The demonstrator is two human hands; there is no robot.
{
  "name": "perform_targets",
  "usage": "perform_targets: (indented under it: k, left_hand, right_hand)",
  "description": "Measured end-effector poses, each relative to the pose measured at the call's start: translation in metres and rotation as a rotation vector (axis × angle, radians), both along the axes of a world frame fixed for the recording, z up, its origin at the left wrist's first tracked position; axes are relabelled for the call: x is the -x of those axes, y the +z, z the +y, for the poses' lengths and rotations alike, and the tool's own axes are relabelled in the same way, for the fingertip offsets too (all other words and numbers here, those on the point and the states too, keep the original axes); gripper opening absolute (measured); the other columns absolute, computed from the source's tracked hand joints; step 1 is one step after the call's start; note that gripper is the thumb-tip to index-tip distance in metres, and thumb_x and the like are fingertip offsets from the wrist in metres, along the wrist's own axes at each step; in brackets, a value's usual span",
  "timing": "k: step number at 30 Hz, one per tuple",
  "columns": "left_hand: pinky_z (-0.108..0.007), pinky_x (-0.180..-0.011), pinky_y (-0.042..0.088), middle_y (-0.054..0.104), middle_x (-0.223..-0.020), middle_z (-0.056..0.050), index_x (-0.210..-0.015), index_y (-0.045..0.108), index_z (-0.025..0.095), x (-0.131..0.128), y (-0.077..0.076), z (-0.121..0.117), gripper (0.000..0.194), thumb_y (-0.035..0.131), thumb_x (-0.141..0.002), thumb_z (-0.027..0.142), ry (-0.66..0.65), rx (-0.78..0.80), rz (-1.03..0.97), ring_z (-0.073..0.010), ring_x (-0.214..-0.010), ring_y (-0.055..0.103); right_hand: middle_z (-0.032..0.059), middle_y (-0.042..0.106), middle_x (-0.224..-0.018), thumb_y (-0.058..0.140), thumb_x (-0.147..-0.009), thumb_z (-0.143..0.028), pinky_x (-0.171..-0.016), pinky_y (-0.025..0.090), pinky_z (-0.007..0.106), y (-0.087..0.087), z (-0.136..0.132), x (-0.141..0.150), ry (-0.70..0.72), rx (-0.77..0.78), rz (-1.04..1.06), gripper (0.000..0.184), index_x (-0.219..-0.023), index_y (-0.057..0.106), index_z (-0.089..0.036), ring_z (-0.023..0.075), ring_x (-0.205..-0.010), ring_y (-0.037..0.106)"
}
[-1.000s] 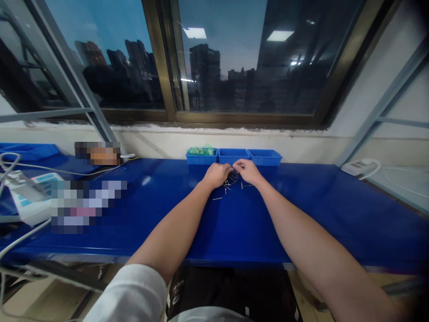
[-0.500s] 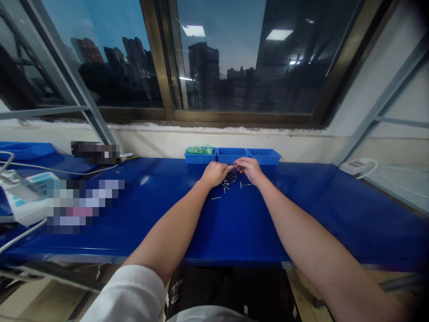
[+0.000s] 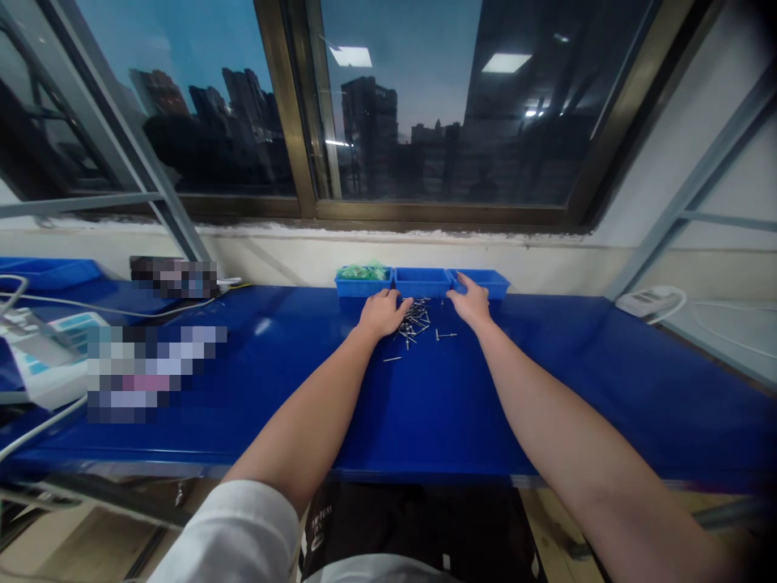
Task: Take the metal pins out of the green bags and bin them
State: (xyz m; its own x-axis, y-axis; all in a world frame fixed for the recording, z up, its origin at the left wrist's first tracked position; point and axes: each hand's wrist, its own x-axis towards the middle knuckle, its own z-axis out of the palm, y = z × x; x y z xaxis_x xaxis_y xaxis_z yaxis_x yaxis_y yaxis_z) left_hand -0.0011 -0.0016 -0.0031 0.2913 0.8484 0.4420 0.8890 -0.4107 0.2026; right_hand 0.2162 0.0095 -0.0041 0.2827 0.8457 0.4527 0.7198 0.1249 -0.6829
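Observation:
A loose pile of thin silver metal fasteners [image 3: 415, 319], some with a thicker end, lies on the blue table in front of the bins; they are too small to name exactly. My left hand [image 3: 382, 312] rests at the pile's left edge, thumb apart from the fingers, with nothing visible in its grasp. To the right of the pile is my right hand [image 3: 471, 301], its thumb and forefinger spread in front of the right blue bin [image 3: 494, 283]. A tiny piece shows just left of its thumb. One T-shaped fastener pair [image 3: 446, 334] and a single thin pin [image 3: 392, 359] lie apart, nearer me.
A middle blue bin [image 3: 422, 282] and a left blue bin [image 3: 363, 287] holding green plastic packets stand against the wall. At left sit a white scale-like device [image 3: 54, 364] with cables and a blue tray [image 3: 54, 275]. A white power strip [image 3: 644, 300] lies right.
My hands were together above the pile, fingertips pinched. They have parted: the right moved right and opened, the left drew back slightly and loosened, uncovering more of the pile.

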Motion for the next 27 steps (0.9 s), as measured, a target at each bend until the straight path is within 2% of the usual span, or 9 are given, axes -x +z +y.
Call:
perform_targets:
  k: [4,7,9,11,14,16,19,24,27]
  left_hand:
    - [-0.036,-0.094,0.039,0.060,-0.113,-0.013,-0.114,0.057,0.016,0.000,-0.003,0.002,0.055,0.028,-0.092,0.057,0.001,0.045,0.027,-0.0253,-0.109,0.055]
    - [-0.037,-0.095,0.038,0.059,-0.117,-0.014,-0.117,0.056,0.015,0.000,-0.004,0.002,0.058,0.027,-0.091,0.059,-0.006,0.077,0.030,-0.0265,-0.112,0.053]
    - [-0.039,-0.096,0.036,0.057,-0.121,-0.015,-0.121,0.054,0.015,0.000,-0.004,0.001,0.064,0.026,-0.089,0.063,-0.022,0.100,0.020,-0.0283,-0.115,0.051]
    - [-0.040,-0.098,0.035,0.053,-0.127,-0.016,-0.125,0.051,0.015,0.000,-0.003,0.000,0.071,0.026,-0.086,0.068,-0.056,0.122,0.009,-0.0299,-0.120,0.047]
    - [-0.040,-0.098,0.035,0.050,-0.132,-0.016,-0.127,0.050,0.015,0.001,0.002,-0.003,0.079,0.032,-0.079,0.075,-0.109,0.133,0.009,-0.0318,-0.124,0.043]
    - [-0.041,-0.095,0.037,0.053,-0.126,-0.018,-0.123,0.053,0.013,0.001,0.009,-0.004,0.081,0.040,-0.074,0.077,-0.110,0.118,0.020,-0.0334,-0.119,0.047]
    - [-0.036,-0.083,0.043,0.063,-0.106,-0.014,-0.111,0.059,0.014,0.004,0.024,-0.006,0.076,0.052,-0.067,0.075,-0.140,0.156,0.031,-0.0308,-0.102,0.057]
    - [-0.025,-0.059,0.041,0.067,-0.077,-0.004,-0.085,0.066,0.019,0.009,0.052,-0.015,0.057,0.068,-0.053,0.067,-0.234,0.478,0.072,-0.0206,-0.072,0.061]
    - [-0.025,-0.053,0.038,0.064,-0.068,-0.002,-0.070,0.065,0.020,0.007,0.068,-0.025,0.049,0.072,-0.048,0.064,-0.284,0.676,0.210,-0.0175,-0.063,0.056]
  right_hand:
    - [0.0121,0.050,-0.132,0.061,-0.069,-0.039,-0.099,0.030,0.054,0.005,-0.004,0.002,-0.110,0.228,-0.022,0.080,-0.142,0.033,-0.026,0.0365,-0.129,0.031]
    - [0.0079,0.026,-0.150,0.065,-0.065,-0.043,-0.099,0.030,0.056,0.008,-0.005,0.003,-0.071,0.290,-0.017,0.093,-0.145,0.019,-0.032,0.0398,-0.131,0.026]
    - [0.0072,0.017,-0.154,0.064,-0.066,-0.044,-0.099,0.031,0.056,0.009,-0.007,0.002,-0.061,0.275,-0.025,0.092,-0.145,0.019,-0.032,0.0405,-0.132,0.024]
    - [0.0109,0.024,-0.151,0.061,-0.069,-0.042,-0.099,0.033,0.052,0.012,-0.010,0.002,-0.091,0.213,-0.058,0.083,-0.142,0.026,-0.026,0.0382,-0.131,0.028]
    - [0.0172,0.047,-0.132,0.058,-0.072,-0.041,-0.096,0.039,0.045,0.019,-0.016,0.004,-0.156,0.179,-0.120,0.065,-0.131,0.042,-0.017,0.0329,-0.121,0.044]
    - [0.0194,0.056,-0.117,0.058,-0.071,-0.046,-0.088,0.045,0.045,0.026,-0.021,0.006,-0.168,0.315,-0.157,0.062,-0.122,0.050,-0.013,0.0329,-0.108,0.055]
    - [0.0191,0.063,-0.103,0.064,-0.063,-0.052,-0.078,0.048,0.042,0.037,-0.026,0.011,-0.111,0.567,-0.266,0.058,-0.106,0.062,-0.013,0.0341,-0.097,0.061]
    - [0.0128,0.067,-0.074,0.070,-0.057,-0.040,-0.057,0.050,0.035,0.047,-0.035,0.024,0.089,0.843,-0.386,0.033,-0.078,0.068,-0.014,0.0276,-0.068,0.066]
    - [0.0105,0.065,-0.063,0.071,-0.055,-0.025,-0.048,0.048,0.031,0.046,-0.039,0.034,0.177,0.888,-0.446,0.024,-0.074,0.067,-0.012,0.0226,-0.053,0.063]
